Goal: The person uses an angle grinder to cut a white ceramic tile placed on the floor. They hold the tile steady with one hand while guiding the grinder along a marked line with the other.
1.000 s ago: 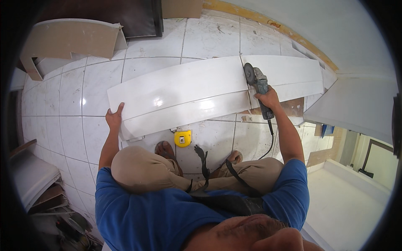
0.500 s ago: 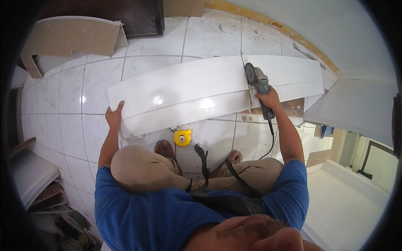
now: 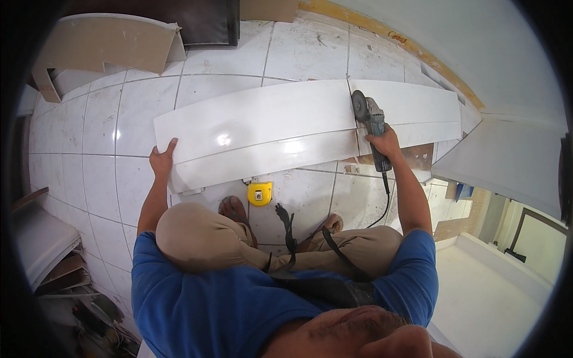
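A long white panel (image 3: 256,125) with a lengthwise crease lies across the tiled floor in front of me. My left hand (image 3: 162,157) is closed on its left end, thumb on top. In my right hand (image 3: 384,142) is an angle grinder (image 3: 375,122), gripped round its body. The grinder's disc (image 3: 359,106) is over the dark crosswise line between the long panel and a shorter white section (image 3: 412,104) on the right. Whether the disc touches the surface, I cannot tell. A black cord (image 3: 388,200) trails from the grinder toward my right knee.
Between my feet and the panel sits a yellow tape measure (image 3: 259,194). Brown board offcuts (image 3: 113,39) lean at the far left, near a dark brown piece (image 3: 209,24). A white wall (image 3: 495,48) rises at the far right. Scraps and tools (image 3: 98,313) lie at the lower left.
The view has tilted slightly. Both hands, the panel and the grinder keep nearly the same places relative to each other.
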A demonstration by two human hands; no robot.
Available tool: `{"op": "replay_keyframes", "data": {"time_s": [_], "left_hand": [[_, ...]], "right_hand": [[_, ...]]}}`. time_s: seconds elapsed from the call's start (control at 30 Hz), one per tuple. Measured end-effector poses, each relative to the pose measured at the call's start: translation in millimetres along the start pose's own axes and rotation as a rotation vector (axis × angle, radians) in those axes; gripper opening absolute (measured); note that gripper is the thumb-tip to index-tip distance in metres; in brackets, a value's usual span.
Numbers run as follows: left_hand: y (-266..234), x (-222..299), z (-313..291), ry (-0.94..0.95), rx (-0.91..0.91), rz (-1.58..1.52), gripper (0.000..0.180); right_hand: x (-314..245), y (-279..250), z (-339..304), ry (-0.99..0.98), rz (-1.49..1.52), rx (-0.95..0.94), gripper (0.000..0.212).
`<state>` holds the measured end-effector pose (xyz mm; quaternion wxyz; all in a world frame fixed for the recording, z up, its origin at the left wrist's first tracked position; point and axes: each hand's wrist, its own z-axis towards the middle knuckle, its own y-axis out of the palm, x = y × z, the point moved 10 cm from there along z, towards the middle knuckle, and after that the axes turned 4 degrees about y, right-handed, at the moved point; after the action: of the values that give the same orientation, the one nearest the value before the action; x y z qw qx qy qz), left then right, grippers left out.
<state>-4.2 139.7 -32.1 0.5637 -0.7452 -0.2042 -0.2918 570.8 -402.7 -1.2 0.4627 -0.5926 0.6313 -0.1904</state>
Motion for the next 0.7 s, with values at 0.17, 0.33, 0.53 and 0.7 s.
{"op": "replay_keyframes", "data": {"time_s": [0.17,0.33,0.53,0.7], "left_hand": [[1,0,1,0.022,0.003,-0.046,0.070],[1,6,-2,0.000,-0.005,-0.011,0.069],[1,10,-4,0.008,-0.028,-0.014,0.078],[-3,5,-3,-0.019,0.002,0.029,0.072]], "right_hand": [[0,1,0,0.010,0.015,-0.009,0.077],[5,1,0,0.005,-0.003,-0.002,0.077],[14,5,-1,-0.003,0.027,-0.011,0.074],[6,4,1,0.017,0.008,-0.020,0.075]]}}
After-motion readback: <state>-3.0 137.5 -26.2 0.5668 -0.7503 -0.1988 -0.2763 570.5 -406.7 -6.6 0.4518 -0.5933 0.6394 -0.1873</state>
